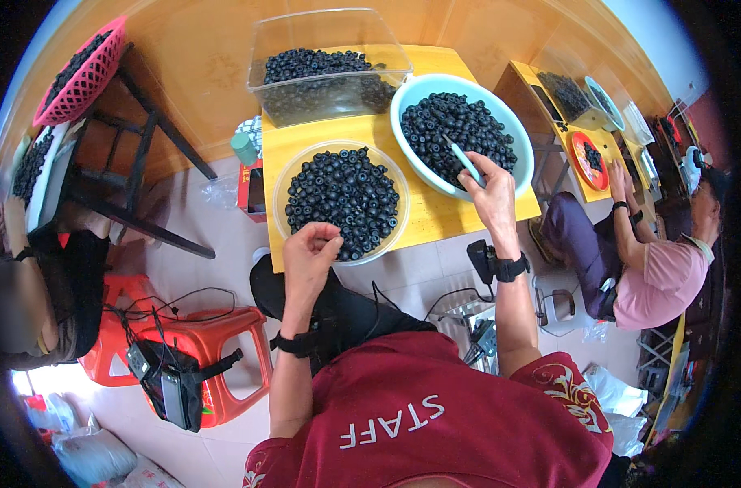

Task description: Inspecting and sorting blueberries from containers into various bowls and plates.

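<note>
Likely piecework: right hand (492, 195) grips teal tool (469, 169) above basin (523, 138); left hand (308, 259) leftward, pinched, load unclear. Next needs precision.

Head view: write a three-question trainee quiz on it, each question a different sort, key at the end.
1. True or false: the right hand holds a slim tool with a pale blue-green handle.
2. Which is nearest the left hand?
A) the clear rectangular bin
B) the round container
C) the light-blue basin
3. How many containers of small black pieces stand on the yellow table in front of the person?

Key: 1 true; 2 B; 3 three.
</note>
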Tool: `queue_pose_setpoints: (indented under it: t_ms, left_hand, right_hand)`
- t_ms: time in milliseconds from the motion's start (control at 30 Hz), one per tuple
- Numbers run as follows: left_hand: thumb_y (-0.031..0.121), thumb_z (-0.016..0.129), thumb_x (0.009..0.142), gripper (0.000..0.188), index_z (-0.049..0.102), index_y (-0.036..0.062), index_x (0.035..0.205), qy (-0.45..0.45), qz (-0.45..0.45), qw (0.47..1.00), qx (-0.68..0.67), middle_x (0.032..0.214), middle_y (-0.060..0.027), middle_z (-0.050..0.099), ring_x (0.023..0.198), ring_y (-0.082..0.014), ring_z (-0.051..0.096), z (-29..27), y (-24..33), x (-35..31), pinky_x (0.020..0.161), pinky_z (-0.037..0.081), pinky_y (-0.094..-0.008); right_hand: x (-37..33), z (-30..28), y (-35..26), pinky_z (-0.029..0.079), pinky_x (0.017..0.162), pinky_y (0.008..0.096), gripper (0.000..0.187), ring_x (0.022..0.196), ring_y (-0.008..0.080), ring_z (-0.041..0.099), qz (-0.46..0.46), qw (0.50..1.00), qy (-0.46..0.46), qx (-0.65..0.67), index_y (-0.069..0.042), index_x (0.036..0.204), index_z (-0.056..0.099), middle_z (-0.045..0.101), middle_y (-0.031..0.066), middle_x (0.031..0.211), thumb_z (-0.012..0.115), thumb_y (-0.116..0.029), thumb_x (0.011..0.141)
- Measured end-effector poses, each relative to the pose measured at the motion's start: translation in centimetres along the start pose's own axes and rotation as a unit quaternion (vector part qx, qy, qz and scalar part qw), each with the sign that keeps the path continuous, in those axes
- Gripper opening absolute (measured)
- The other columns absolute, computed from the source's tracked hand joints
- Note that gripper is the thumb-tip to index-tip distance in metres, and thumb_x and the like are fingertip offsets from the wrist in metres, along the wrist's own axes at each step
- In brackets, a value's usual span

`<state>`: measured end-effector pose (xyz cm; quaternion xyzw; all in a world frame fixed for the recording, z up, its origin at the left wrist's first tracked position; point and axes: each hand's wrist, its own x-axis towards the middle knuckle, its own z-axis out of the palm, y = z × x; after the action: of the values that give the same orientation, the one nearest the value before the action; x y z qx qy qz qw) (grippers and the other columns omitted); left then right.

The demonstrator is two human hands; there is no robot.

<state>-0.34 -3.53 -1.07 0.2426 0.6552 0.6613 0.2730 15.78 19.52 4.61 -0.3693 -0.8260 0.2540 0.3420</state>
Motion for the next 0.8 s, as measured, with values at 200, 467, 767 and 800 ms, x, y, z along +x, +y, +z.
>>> queue_pose_setpoints:
  t_ms: [200, 467, 767, 800]
  left_hand:
    - [0.004, 0.066, 0.065, 0.023, 0.061, 0.0051, 0.087, 0.027, 0.225, 0.908, 0.351, 0.081, -0.0110, 0.056, 0.078, -0.0296, 0.054, 3.0, -1.9, 2.4, 0.073, 0.044, -0.0371]
    - [0.000, 0.061, 0.066, 0.021, 0.060, 0.0070, 0.085, -0.020, 0.188, 0.881, 0.434, 0.087, -0.0106, 0.055, 0.086, -0.0305, 0.049, 4.4, -0.7, 2.7, 0.077, 0.040, -0.0391]
    - [0.003, 0.050, 0.088, 0.021, 0.057, -0.0004, 0.108, -0.137, -0.095, 0.949, -0.269, 0.098, -0.0090, 0.060, 0.083, -0.0168, 0.061, 1.4, 2.9, 0.4, 0.077, 0.050, -0.0279]
    - [0.013, 0.055, 0.087, 0.026, 0.055, -0.0011, 0.109, -0.155, -0.103, 0.940, -0.286, 0.100, -0.0100, 0.059, 0.087, -0.0186, 0.060, 1.0, 2.5, 0.1, 0.079, 0.050, -0.0308]
  right_hand:
    - [-2.3, 1.2, -0.8, 0.044, 0.059, 0.0263, 0.027, 0.064, 0.0107, 0.053, 0.022, 0.993, 0.040, 0.105, -0.002, 0.102, 0.062, 0.064, 0.0087, 0.078, 0.063, -0.004, 0.075]
    - [-5.4, 1.2, -1.0, 0.039, 0.053, 0.0263, 0.021, 0.058, 0.0129, 0.051, 0.036, 0.995, -0.017, 0.088, 0.000, 0.096, 0.063, 0.060, 0.0095, 0.072, 0.063, -0.003, 0.075]
    - [-7.6, 2.6, -3.1, 0.039, 0.052, 0.0254, 0.018, 0.058, 0.0116, 0.050, 0.012, 0.981, -0.105, 0.161, 0.001, 0.094, 0.064, 0.060, 0.0080, 0.071, 0.063, -0.003, 0.076]
    - [-7.7, 2.6, -3.7, 0.039, 0.052, 0.0249, 0.018, 0.058, 0.0111, 0.050, 0.015, 0.978, -0.122, 0.171, 0.001, 0.093, 0.064, 0.060, 0.0075, 0.071, 0.063, -0.002, 0.076]
